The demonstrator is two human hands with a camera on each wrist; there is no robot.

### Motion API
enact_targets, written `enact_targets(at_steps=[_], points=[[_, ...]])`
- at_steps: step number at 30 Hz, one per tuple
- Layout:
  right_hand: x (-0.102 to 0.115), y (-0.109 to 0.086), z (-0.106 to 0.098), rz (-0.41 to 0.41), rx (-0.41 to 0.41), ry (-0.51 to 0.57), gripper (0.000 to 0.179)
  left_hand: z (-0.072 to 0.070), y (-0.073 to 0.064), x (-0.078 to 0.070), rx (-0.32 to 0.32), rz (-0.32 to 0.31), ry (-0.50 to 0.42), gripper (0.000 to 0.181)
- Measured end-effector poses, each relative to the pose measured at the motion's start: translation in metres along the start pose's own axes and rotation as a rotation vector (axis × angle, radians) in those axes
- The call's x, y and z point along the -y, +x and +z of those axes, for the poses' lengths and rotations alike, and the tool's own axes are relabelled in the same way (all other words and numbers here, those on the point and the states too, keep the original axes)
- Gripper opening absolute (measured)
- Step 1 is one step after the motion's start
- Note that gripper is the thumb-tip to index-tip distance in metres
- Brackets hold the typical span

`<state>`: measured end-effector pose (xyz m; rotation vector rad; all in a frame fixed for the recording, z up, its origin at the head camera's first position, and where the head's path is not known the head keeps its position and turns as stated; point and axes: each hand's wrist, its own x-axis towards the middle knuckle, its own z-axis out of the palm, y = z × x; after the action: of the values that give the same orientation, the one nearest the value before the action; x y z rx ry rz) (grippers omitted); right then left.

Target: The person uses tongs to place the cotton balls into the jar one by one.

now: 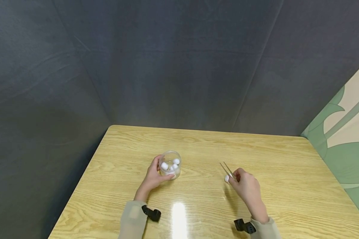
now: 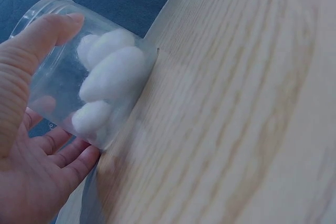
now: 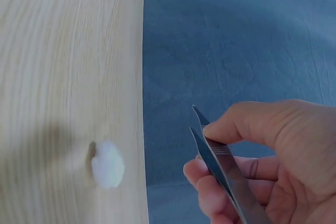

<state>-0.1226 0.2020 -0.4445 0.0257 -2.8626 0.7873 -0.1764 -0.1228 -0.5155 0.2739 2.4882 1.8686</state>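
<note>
My left hand (image 1: 154, 177) grips a clear plastic jar (image 1: 179, 172) standing on the table, thumb on the near side and fingers round the far side. Several white cotton balls (image 2: 113, 72) lie at the bottom of the jar, whose top is uncovered. To the right, my right hand (image 1: 249, 187) pinches metal tweezers (image 3: 223, 166) between thumb and fingers. The tweezer tips are apart with nothing between them and point away from me. One loose cotton ball (image 3: 108, 164) lies on the table, below and beside the tweezers.
Both hands work over a light wood-grain table (image 1: 203, 146). Dark cloth (image 1: 179, 83) hangs behind its far edge and along the left side. A green and cream patterned surface (image 1: 347, 159) borders the right. Each wrist wears a black camera band (image 1: 152, 213).
</note>
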Motion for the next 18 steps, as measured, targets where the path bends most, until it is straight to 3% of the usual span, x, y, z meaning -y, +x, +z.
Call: enact_targets(at_steps=[8, 13, 15, 18], points=[[-0.009, -0.006, -0.004, 0.036, 0.015, 0.009, 0.013, 0.000, 0.000, 0.001, -0.002, -0.002, 0.003, 0.084], [-0.014, -0.008, -0.003, 0.054, 0.020, 0.003, 0.015, -0.003, -0.008, -0.026, 0.019, -0.022, -0.003, 0.082], [-0.016, -0.009, -0.003, 0.061, 0.023, 0.002, 0.015, -0.003, -0.008, -0.028, 0.025, -0.039, -0.005, 0.082], [-0.019, -0.010, -0.002, 0.070, 0.030, -0.003, 0.014, -0.001, -0.003, -0.013, 0.017, -0.033, -0.005, 0.084]])
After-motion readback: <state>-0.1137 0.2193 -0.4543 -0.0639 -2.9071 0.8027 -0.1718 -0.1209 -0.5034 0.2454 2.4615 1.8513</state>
